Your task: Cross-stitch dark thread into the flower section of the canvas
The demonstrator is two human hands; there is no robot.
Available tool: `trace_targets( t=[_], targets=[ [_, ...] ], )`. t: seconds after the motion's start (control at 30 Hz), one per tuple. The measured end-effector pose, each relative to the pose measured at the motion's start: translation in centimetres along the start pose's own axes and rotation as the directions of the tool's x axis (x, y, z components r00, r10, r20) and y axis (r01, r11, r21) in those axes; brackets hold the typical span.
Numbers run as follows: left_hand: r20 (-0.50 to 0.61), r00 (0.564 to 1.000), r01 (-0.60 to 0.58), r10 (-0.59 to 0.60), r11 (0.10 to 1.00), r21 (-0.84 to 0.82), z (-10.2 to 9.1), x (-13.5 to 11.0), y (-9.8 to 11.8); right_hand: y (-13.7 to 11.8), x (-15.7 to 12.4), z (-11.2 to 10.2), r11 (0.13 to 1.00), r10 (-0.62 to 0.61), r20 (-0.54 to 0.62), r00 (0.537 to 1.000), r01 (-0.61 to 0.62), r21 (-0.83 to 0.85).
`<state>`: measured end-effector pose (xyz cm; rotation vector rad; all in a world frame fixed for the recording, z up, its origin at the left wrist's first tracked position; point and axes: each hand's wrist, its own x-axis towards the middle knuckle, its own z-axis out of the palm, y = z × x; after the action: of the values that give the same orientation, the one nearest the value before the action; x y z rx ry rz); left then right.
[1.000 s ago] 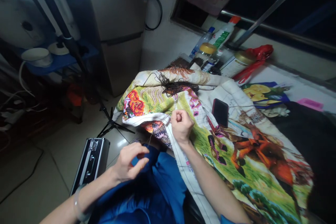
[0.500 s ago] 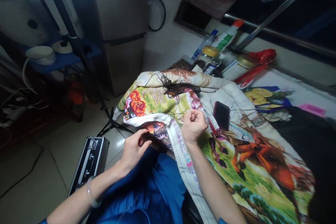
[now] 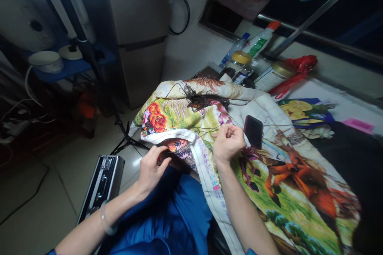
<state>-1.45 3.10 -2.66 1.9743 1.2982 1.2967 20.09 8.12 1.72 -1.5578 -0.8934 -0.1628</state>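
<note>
A large embroidery cloth (image 3: 179, 113) with red flowers, green ground and brown horses drapes over the table and toward my lap. My left hand (image 3: 152, 169) is at its folded front edge, fingers curled against the underside and thumb bent; the fingertips are partly hidden. My right hand (image 3: 229, 143) is raised over the cloth in a closed pinch. A thin dark thread (image 3: 206, 130) runs from the cloth to its fingers; whether a needle is there I cannot make out. Beyond, a tangle of dark thread (image 3: 199, 99) lies on the cloth.
A phone (image 3: 253, 131) lies on the cloth just right of my right hand. Bottles and a yellow-lidded jar (image 3: 241, 57) stand at the back by a red plastic bag (image 3: 302, 65). On the floor at left are a metal case (image 3: 101, 187) and a tripod (image 3: 127, 139).
My right hand has moved a little to the right, away from the folded edge, with the thread stretching toward it. My left hand stays nearly in place at the cloth's edge.
</note>
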Motion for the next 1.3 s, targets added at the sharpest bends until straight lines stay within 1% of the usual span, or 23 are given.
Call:
trace_targets(
  t=[0.23,0.33,0.43,0.53,0.63,0.77,0.87,1.0,1.07,1.13,1.17,1.2,1.23,1.27,1.3],
  targets=[
    [-0.041,0.999,-0.016,0.016,1.0,0.0,-0.1,-0.1,0.1,-0.2,0.8,-0.2,0.999,0.044,-0.062,0.997,-0.044,0.008],
    [-0.095,0.995,-0.019,0.022,0.999,0.034,-0.5,0.2,0.2,-0.3,1.2,-0.4,0.999,0.048,-0.104,0.993,-0.049,-0.004],
    [-0.162,0.986,-0.022,0.03,0.998,0.051,-1.0,0.7,0.2,-0.3,1.5,-0.4,0.999,0.054,-0.116,0.992,-0.054,0.006],
    [-0.194,0.98,-0.036,0.044,0.998,0.044,-1.3,1.2,0.2,-0.2,1.5,-0.4,0.998,0.058,-0.116,0.992,-0.056,0.018],
    [-0.217,0.975,-0.036,0.044,0.999,0.04,-1.4,1.5,0.1,0.1,1.8,-0.5,0.997,0.072,-0.141,0.987,-0.071,0.013],
    [-0.238,0.971,0.005,0.004,0.999,0.038,-1.4,1.5,-0.1,0.6,2.4,-0.6,0.995,0.099,-0.186,0.978,-0.097,0.023],
    [-0.248,0.969,0.016,-0.004,0.999,0.046,-1.3,1.4,0.0,0.7,2.7,-0.6,0.994,0.099,-0.216,0.971,-0.087,0.064],
    [-0.199,0.979,-0.025,0.033,0.999,0.043,-1.3,0.8,0.5,0.6,2.9,-0.7,0.992,0.094,-0.244,0.965,-0.072,0.1],
    [-0.203,0.978,-0.041,0.055,0.997,0.07,-1.3,0.8,0.5,0.5,3.1,-0.9,0.993,0.094,-0.266,0.959,-0.074,0.088],
    [-0.211,0.974,-0.056,0.081,0.991,0.124,-1.6,1.2,0.4,0.5,3.4,-1.0,0.994,0.099,-0.295,0.951,-0.079,0.077],
    [-0.194,0.976,-0.067,0.096,0.986,0.154,-1.8,1.8,0.3,0.6,3.5,-1.1,0.994,0.102,-0.305,0.947,-0.081,0.079],
    [-0.147,0.983,-0.083,0.11,0.98,0.179,-2.0,2.5,0.2,0.6,3.6,-1.1,0.993,0.106,-0.311,0.945,-0.083,0.086],
    [-0.068,0.99,-0.106,0.121,0.976,0.193,-2.2,3.5,0.2,0.6,3.7,-1.2,0.992,0.111,-0.31,0.944,-0.087,0.093],
    [0.053,0.992,-0.122,0.114,0.975,0.187,-2.4,4.7,0.2,0.7,3.7,-1.2,0.991,0.119,-0.299,0.947,-0.093,0.098],
    [0.203,0.974,-0.138,0.102,0.976,0.171,-2.5,6.0,0.3,0.7,3.7,-1.2,0.989,0.128,-0.278,0.952,-0.103,0.102]
  ],
)
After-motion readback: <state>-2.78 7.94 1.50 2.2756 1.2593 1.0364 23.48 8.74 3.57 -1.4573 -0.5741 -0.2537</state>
